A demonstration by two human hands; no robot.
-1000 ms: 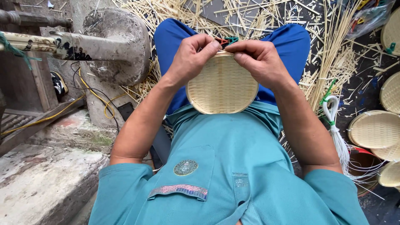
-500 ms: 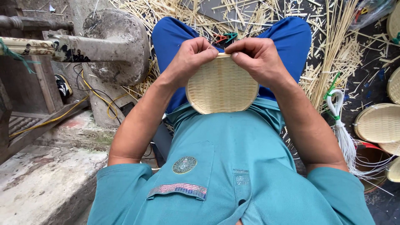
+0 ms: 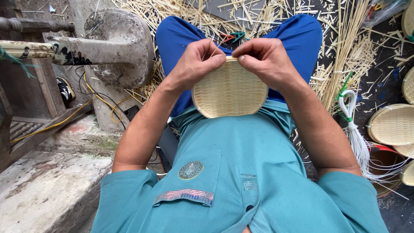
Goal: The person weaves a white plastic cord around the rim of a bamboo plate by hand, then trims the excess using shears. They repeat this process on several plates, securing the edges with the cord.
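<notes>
I keep the woven bamboo tray (image 3: 230,89) on the lap, L hand (image 3: 196,64) and R hand (image 3: 265,60) both pinched shut on its 12 o'clock rim, probably on a thin strip, so tension stays even w/ fingertips close.
</notes>
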